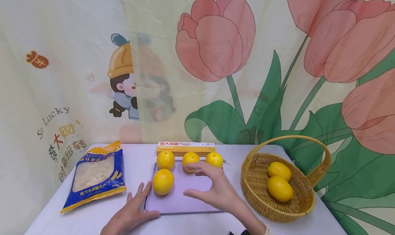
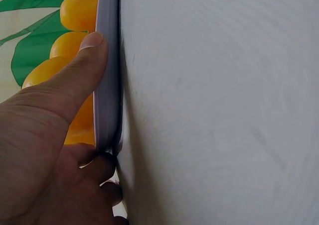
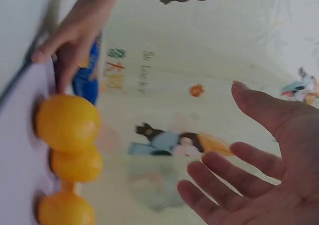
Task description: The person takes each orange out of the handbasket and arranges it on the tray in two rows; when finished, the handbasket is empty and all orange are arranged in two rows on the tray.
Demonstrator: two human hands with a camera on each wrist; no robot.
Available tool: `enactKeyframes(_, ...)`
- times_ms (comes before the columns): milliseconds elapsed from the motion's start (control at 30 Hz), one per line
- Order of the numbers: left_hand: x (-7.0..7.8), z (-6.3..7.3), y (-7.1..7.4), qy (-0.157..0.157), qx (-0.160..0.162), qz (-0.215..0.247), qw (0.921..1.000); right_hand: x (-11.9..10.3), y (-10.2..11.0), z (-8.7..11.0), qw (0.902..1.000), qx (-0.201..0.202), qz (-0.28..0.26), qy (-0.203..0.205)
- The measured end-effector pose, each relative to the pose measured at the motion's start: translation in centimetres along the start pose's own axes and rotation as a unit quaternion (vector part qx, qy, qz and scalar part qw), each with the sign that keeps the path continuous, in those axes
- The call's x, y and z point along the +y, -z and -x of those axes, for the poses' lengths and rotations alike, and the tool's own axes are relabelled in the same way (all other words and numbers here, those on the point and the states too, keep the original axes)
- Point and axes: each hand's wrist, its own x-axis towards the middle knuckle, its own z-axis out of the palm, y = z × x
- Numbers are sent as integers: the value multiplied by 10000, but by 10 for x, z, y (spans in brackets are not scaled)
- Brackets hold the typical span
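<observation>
A lilac tray (image 1: pixel 176 203) lies on the table with several round yellow-orange oranges (image 1: pixel 163 182) on it, two at its left side and the others along its back edge. My left hand (image 1: pixel 131 207) touches the tray's near left corner, thumb along the front wall and fingers at the left side. In the left wrist view, the thumb (image 2: pixel 82 68) presses against the tray rim. Over the right part of the tray hovers my right hand (image 1: pixel 216 187), thumb and fingers spread apart with nothing between them. Its fingertips overlap the back middle orange (image 1: pixel 190 157) in the head view.
On the right stands a wicker basket (image 1: pixel 250 180) with a tall handle, holding two oval yellow lemons (image 1: pixel 279 188). A blue and yellow pasta bag (image 1: pixel 95 176) lies at left. Behind the tray is a pasta box (image 1: pixel 185 148), with a printed curtain (image 1: pixel 154 132) beyond.
</observation>
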Motion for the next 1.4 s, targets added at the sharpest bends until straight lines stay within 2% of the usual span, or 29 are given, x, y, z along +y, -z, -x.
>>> enactKeyframes(100,1,0,1,9,-32,9,10000,-12,34,17,9997,13,216,148)
enactKeyframes(233,1,1,1,-74,-24,-36,10000,-22,79,36,9964,65,816,-228)
enactKeyframes(333,2,2,1,-72,-19,-88,9999,-21,112,48,9881,111,1372,-692)
enactKeyframes(467,3,2,2,21,-50,-133,9999,-5,150,59,9749,35,1863,-1216)
enactKeyframes(633,1,3,3,-139,-7,-212,9997,34,181,67,9588,-279,2158,-1828)
enactKeyframes(867,1,3,1,-136,-31,-229,9996,81,202,75,9292,-938,2409,-2643)
enactKeyframes(1100,2,3,1,-28,2,-254,9997,107,210,71,8906,-1663,2321,-3540)
enactKeyframes(1267,3,3,1,58,12,-216,9997,115,206,68,8801,-1763,2386,-3707)
enactKeyframes(1400,2,4,1,-11,33,-158,9999,116,202,64,8641,-1879,2658,-3839)
